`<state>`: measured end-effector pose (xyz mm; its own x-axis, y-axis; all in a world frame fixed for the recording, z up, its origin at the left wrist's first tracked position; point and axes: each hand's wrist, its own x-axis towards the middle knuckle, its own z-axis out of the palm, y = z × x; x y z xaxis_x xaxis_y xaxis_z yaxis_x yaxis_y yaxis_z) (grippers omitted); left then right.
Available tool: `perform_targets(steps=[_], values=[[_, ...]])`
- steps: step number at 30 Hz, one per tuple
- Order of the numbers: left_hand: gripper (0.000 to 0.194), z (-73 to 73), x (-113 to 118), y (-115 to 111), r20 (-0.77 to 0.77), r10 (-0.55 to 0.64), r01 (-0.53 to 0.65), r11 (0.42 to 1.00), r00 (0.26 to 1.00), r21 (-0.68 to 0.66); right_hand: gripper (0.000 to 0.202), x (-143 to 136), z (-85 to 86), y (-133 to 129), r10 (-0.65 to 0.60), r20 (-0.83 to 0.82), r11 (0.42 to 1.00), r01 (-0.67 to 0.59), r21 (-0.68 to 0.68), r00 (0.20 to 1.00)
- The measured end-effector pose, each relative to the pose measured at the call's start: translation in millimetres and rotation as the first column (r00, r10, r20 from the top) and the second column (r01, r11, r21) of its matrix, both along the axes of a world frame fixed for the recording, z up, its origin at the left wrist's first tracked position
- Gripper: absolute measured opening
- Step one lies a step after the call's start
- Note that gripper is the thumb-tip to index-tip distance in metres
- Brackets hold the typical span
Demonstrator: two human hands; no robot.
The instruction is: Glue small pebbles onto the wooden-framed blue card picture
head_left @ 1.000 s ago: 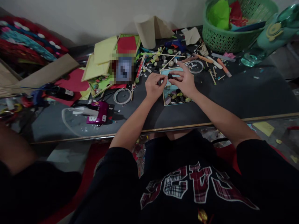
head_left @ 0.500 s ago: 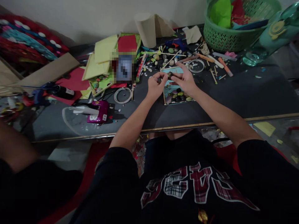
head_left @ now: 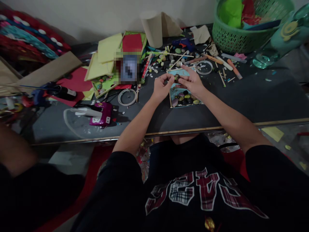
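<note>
Both hands meet above a light-blue tray point(head_left: 174, 93) with thin wooden edges, its lower part covered by several dark, green and purple stones point(head_left: 185, 98). My left hand point(head_left: 162, 87) pinches the left side of a small dark stone point(head_left: 177, 77), which shows a greenish patch. The thumb and a finger of my right hand point(head_left: 194, 84) grip the same stone from the right, while its index finger points up and away. Part of the tray is hidden behind the hands.
Behind the tray lie loose stones, sticks and a tape roll point(head_left: 204, 67). Markers point(head_left: 234, 69), a green basket point(head_left: 231, 40) and a bottle point(head_left: 270, 51) stand right. Left are another tape roll point(head_left: 127, 97), a purple box point(head_left: 106, 114) and a person's arm point(head_left: 16, 151).
The dark stone between my fingertips shows more of its surface, with slight finger movement. The whole view has shifted a little; the tray's stones look unchanged.
</note>
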<state>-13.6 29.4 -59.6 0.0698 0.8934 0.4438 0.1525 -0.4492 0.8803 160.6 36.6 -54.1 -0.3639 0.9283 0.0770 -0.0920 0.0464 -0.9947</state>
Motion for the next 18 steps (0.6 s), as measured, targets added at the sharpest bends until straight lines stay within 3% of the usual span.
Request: perform_targets(steps=[10,18], values=[[0.052,0.0,-4.8,1.9,-0.004,-0.093,0.093,0.996,0.996,0.017,0.081,0.9,0.3,0.4,0.007,0.023,1.0,-0.007,-0.01,1.0],[0.058,-2.5,-5.2,4.1,-0.031,-0.093,0.093,0.996,0.995,0.006,0.078,-0.5,1.9,-0.1,-0.003,0.057,1.0,0.004,-0.018,0.998]])
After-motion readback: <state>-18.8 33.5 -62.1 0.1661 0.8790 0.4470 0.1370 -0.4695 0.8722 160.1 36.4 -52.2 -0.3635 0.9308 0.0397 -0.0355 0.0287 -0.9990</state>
